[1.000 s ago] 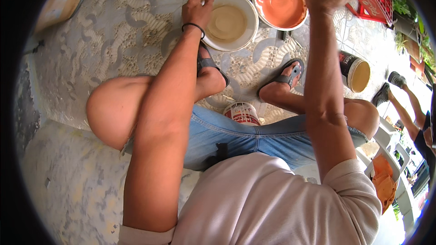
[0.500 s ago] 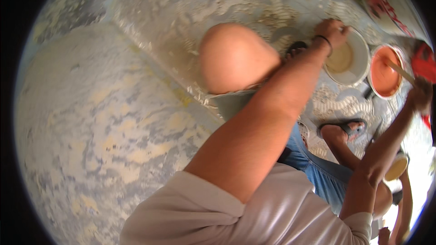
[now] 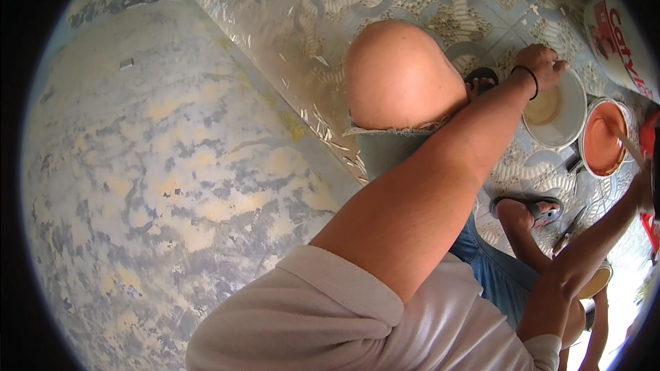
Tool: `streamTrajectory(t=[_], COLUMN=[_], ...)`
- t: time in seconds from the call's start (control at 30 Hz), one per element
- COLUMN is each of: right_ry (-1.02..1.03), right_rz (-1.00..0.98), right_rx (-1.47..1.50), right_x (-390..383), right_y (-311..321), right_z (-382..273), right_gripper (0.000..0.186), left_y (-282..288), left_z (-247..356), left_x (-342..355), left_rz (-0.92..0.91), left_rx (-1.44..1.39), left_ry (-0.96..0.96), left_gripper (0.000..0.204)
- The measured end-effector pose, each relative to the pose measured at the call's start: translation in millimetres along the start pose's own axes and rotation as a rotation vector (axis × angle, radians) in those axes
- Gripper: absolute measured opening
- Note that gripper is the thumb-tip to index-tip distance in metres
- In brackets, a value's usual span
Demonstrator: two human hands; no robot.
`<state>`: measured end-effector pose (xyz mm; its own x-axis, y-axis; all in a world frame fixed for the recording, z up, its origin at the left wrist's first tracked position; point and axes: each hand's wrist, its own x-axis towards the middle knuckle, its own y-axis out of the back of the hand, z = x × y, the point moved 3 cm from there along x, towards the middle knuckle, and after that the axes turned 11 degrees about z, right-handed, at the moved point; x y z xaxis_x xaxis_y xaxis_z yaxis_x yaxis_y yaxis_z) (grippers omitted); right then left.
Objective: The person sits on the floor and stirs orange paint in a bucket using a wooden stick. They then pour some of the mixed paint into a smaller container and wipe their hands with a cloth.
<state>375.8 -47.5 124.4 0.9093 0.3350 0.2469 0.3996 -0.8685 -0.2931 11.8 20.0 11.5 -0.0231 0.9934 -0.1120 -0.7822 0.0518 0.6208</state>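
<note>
My left fingers clasp the rim of a white bucket on patterned floor; my right fingers, at the view's edge, grip a stick slanting into orange paint just beside.

Large red lettering marks the curved side of the white bucket at upper right, slanting down toward the view's dark edge. A red printed design adjoins the letters.

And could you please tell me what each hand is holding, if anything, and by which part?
Left hand: the white bucket, by its rim. Right hand: the stick, by its upper part, above the orange paint.
</note>
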Motion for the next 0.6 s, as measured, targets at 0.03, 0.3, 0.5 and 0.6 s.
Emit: streamTrajectory(t=[0.03,0.3,0.5,0.6], right_ry=[-0.004,-0.464,-0.058,-0.192], right_rz=[-0.045,-0.284,0.082,-0.108], right_rx=[0.011,0.222,-0.131,-0.076], right_x=[4,27,4,30], right_y=[9,39,-5,56], right_z=[-3,62,11,30], right_gripper=[0.022,0.02,0.023,0.025], left_y=[0,-5,-6,-7], left_z=[0,-9,-4,-7], left_x=[2,-2,2,3], left_rz=[-0.006,0.061,-0.005,0.022], left_rx=[0.016,-0.024,0.0,0.001], left_ry=[-0.002,-0.025,-0.012,-0.036], left_gripper=[0.047,0.046,0.046,0.047])
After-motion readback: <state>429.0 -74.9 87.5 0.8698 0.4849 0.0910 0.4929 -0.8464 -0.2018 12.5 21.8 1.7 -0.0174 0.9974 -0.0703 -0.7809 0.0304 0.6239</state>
